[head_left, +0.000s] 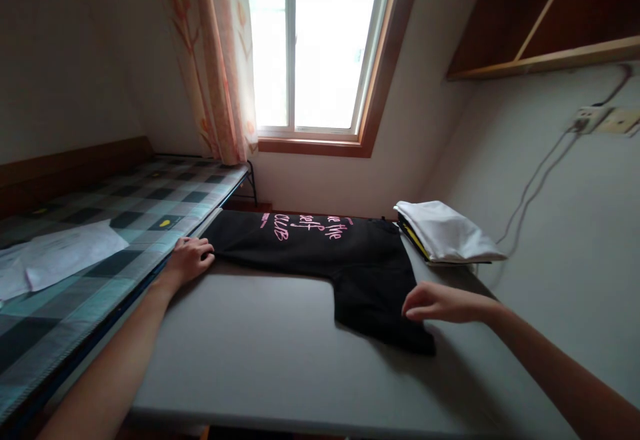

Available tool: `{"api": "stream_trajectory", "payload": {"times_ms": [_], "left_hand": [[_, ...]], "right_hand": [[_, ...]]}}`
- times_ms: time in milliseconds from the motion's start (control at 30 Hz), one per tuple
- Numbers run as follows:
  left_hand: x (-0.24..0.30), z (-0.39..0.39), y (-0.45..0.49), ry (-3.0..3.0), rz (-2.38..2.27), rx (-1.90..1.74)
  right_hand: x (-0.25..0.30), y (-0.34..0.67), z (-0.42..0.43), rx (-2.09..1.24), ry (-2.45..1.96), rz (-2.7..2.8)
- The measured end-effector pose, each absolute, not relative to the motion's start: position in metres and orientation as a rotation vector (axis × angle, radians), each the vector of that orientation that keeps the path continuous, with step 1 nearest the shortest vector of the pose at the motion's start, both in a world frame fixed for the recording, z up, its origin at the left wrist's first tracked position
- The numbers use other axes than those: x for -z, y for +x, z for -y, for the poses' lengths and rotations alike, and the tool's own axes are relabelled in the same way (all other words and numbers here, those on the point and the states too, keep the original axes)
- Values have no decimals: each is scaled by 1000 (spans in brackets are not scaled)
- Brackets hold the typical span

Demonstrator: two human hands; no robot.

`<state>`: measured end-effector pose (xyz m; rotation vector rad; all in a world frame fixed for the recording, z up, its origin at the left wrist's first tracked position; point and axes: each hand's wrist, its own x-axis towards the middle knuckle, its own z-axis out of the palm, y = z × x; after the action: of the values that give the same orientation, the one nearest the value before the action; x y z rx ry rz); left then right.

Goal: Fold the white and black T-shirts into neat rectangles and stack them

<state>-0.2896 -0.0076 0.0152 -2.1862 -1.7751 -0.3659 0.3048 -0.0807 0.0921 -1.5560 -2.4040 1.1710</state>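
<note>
A black T-shirt [310, 250] with pink lettering lies sideways on the light grey table [250, 347], folded lengthwise, one sleeve pointing towards me. At its left end, my left hand [193, 260] has its fingers curled over the hem, near the bed's edge. My right hand [437, 302] is over the sleeve at the shirt's right side. Its fingers are bent and close together, with the thumb beneath. Whether any cloth is between those fingertips cannot be made out.
Folded clothes [445, 233], white on top with black and yellow below, are stacked at the table's back right. On the left, a bed with a checked mattress [185, 190] carries white papers [70, 253]. Cables [530, 187] hang along the right wall under a wooden shelf [545, 60].
</note>
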Motion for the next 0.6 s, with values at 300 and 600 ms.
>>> {"api": "stream_trajectory", "payload": {"times_ms": [300, 600], "left_hand": [[-18, 13, -283, -2067, 1850, 443], [7, -3, -272, -2293, 1908, 435]], "right_hand": [[-76, 261, 93, -1087, -1415, 2587], [-52, 251, 40, -436, -1295, 2410]]}}
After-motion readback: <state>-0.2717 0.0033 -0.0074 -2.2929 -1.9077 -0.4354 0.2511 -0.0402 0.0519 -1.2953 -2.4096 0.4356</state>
